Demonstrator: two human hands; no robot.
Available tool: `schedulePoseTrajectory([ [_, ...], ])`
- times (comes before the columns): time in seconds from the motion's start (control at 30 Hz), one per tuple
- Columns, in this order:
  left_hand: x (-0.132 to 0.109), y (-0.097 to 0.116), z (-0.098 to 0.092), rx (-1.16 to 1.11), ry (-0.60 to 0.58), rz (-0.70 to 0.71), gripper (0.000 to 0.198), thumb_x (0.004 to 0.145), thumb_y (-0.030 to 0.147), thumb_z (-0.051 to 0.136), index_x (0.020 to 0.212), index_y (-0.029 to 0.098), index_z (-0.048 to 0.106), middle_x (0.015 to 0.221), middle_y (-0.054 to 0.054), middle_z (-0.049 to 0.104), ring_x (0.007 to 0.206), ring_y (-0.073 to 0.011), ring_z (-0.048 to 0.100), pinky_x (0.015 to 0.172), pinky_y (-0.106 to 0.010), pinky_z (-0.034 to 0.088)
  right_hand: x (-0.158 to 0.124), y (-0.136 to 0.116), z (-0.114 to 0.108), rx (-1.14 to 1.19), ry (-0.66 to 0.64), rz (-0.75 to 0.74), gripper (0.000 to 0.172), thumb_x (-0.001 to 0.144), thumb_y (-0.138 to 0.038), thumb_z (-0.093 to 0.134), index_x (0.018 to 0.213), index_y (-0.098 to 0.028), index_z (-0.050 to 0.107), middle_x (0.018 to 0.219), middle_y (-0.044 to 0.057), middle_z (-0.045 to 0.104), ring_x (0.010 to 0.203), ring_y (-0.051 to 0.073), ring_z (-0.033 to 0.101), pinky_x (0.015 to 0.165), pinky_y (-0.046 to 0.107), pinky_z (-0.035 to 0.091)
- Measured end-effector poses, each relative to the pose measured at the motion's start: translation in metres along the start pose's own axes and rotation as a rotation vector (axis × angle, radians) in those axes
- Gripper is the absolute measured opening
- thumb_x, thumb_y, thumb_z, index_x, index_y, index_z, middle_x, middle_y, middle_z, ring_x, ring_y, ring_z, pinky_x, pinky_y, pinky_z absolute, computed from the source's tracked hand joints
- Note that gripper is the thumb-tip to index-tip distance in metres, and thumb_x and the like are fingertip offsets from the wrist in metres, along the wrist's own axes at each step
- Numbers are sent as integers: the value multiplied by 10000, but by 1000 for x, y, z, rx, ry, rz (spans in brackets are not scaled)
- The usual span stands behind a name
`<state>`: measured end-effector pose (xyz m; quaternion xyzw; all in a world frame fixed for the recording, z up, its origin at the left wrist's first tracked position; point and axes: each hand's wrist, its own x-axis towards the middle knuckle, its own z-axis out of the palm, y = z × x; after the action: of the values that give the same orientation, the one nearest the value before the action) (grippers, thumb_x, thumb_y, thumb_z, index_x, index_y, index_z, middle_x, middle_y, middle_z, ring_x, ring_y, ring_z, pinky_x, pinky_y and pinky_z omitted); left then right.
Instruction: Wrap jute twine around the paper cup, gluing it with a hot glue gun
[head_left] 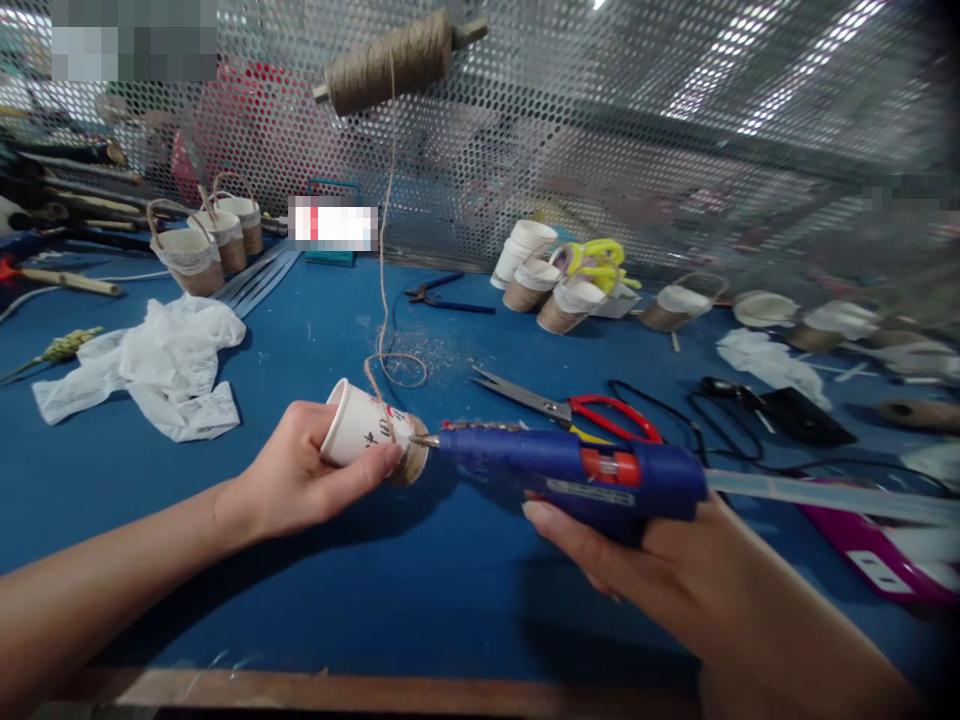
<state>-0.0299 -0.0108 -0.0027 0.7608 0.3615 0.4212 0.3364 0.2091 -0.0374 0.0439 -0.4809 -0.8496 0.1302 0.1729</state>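
Note:
My left hand [300,475] holds a small white paper cup [358,428] on its side, its base end wound with brown twine [411,462]. My right hand [637,560] grips a blue hot glue gun [577,475] with a clear glue stick sticking out at the back. The gun's metal tip touches the twine-wrapped end of the cup. A strand of twine runs from the cup up to a twine spool [390,60] hung on the mesh wall.
Red-handled scissors [577,405] lie just behind the glue gun on the blue table [420,590]. Crumpled white plastic [165,365] lies at left. Twine-wrapped cups [206,245] stand back left, more cups [547,285] back centre. Blue pliers [442,295], black cables [720,420] and a perforated mesh wall [637,130] are behind.

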Motion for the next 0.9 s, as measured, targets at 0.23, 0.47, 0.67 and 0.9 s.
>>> schedulePoseTrajectory([
  [0.23,-1,0,-1,84,-5,123,198,754,133,525,557,129,544,452,36,456,406,-55,372,376,-158,298,4,3,0,3,39,-73,392,808,-329,467,438,-202,465,403,-33,457,379,102,429,377,233,364],
  [0.47,-1,1,-2,107,-31,180,199,750,116,519,552,138,537,457,24,498,419,-66,424,411,-166,339,8,3,-2,44,-4,-50,387,817,-304,457,445,-209,417,420,-28,464,433,108,471,439,229,382],
  [0.67,-2,1,-2,113,-37,208,226,754,126,513,529,144,514,448,25,483,414,-66,410,399,-169,336,13,2,-1,258,-161,294,323,786,-415,477,544,-202,449,385,-52,449,364,99,447,389,225,384],
  [0.9,-2,0,-2,48,28,127,223,753,142,528,530,130,518,456,35,460,393,-46,360,364,-153,294,33,19,-8,659,-78,338,241,781,-383,517,784,-146,562,394,-74,449,356,64,402,397,194,347],
])
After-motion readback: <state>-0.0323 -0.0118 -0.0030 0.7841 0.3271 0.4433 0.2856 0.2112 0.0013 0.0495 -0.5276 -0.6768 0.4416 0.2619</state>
